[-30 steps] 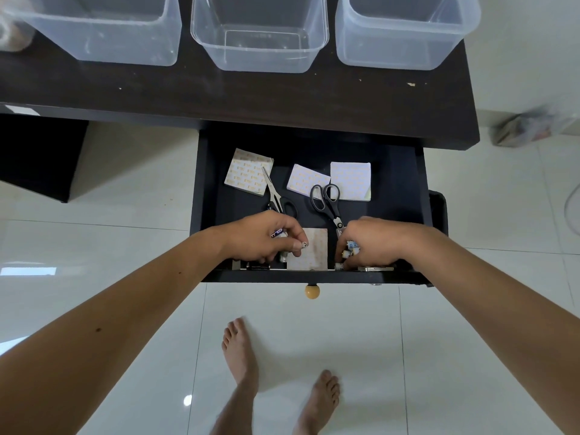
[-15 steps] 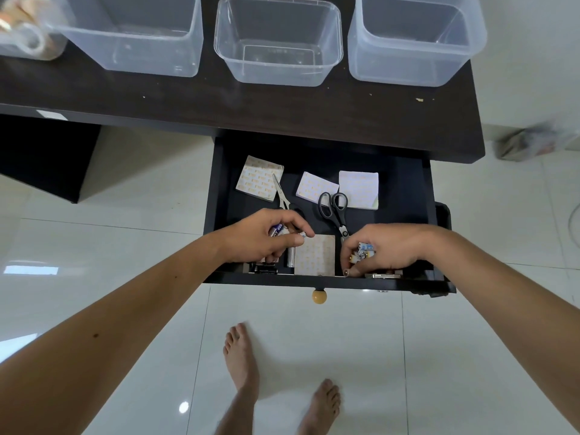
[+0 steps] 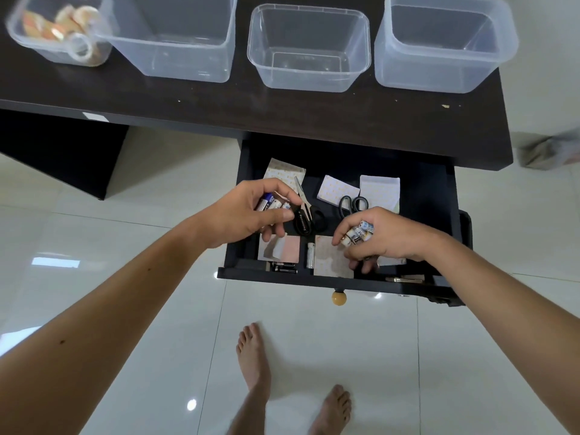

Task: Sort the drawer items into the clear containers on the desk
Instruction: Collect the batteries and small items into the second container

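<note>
The black drawer stands pulled out under the dark desk. My left hand hovers over its left side, shut on a few batteries. Over the drawer's right front, my right hand grips a bunch of white batteries. Left in the drawer are one white battery, dark batteries at the front edge, two pairs of black-handled scissors and several sticky-note pads. Three empty clear containers stand on the desk.
A fourth clear container at the desk's far left holds rolls of tape. The drawer's round wooden knob sticks out toward me. My bare feet stand on the glossy white tile floor. A blurred box lies on the floor at right.
Both hands have lifted off the drawer floor with batteries in them, the left one moving up and back. The view has tilted up, showing more of the desk and the tape container.
</note>
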Demonstrator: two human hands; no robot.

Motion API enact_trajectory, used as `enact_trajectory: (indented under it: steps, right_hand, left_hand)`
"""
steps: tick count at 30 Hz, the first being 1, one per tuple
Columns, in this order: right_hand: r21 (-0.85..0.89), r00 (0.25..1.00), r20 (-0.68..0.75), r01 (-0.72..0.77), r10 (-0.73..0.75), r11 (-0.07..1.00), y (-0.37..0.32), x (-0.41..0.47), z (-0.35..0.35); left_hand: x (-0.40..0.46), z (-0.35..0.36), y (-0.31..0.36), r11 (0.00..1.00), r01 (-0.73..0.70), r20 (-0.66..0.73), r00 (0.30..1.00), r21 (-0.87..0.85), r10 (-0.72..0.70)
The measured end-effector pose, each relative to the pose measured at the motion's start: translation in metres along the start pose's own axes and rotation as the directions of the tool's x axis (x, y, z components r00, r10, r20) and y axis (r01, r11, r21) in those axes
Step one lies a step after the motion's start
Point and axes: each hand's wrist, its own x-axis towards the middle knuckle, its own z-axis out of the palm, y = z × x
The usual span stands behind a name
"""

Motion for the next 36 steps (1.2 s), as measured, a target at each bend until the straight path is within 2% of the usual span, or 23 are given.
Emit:
enact_trajectory:
  steps: [3, 8, 13, 17, 21, 27, 33, 36]
  right_hand:
    - [-0.073, 1.0, -0.007, 0.023, -0.024, 0.997, -0.013, 0.011, 0.01]
    - [-0.348, 0.986, -0.126, 0.057, -0.107, 0.936, -0.021, 0.031, 0.031]
    - [-0.601, 0.975, -0.042, 0.15, -0.219, 0.785, -0.013, 0.044, 0.039]
    - [-0.712, 0.978, 0.016, 0.157, -0.207, 0.684, -0.011, 0.045, 0.039]
    - [-0.762, 0.979, 0.061, 0.173, -0.196, 0.624, -0.015, 0.045, 0.044]
    - [-0.753, 0.975, 0.065, 0.188, -0.213, 0.631, -0.013, 0.045, 0.041]
    - [-0.788, 0.975, 0.095, 0.197, -0.201, 0.584, -0.011, 0.045, 0.04]
    - [-0.815, 0.974, 0.113, 0.204, -0.196, 0.543, -0.009, 0.048, 0.04]
  left_hand:
    - [-0.007, -0.006, 0.003, 0.999, 0.017, -0.014, 1.0, 0.05, -0.016]
    - [-0.011, -0.003, 0.0, 0.988, 0.021, -0.039, 0.999, 0.154, -0.015]
    - [-0.01, 0.002, 0.002, 0.97, -0.029, -0.027, 0.999, 0.24, 0.036]
    - [-0.01, 0.001, 0.001, 0.97, -0.023, -0.028, 0.999, 0.24, 0.03]
    - [-0.006, 0.003, 0.0, 0.976, 0.014, -0.064, 0.998, 0.219, 0.0]
    - [0.003, 0.014, 0.003, 0.975, 0.031, -0.158, 0.987, 0.22, 0.005]
    - [0.013, 0.025, -0.004, 0.964, 0.054, -0.21, 0.978, 0.262, 0.003]
    - [0.021, 0.029, -0.013, 0.971, 0.076, -0.267, 0.964, 0.226, -0.013]
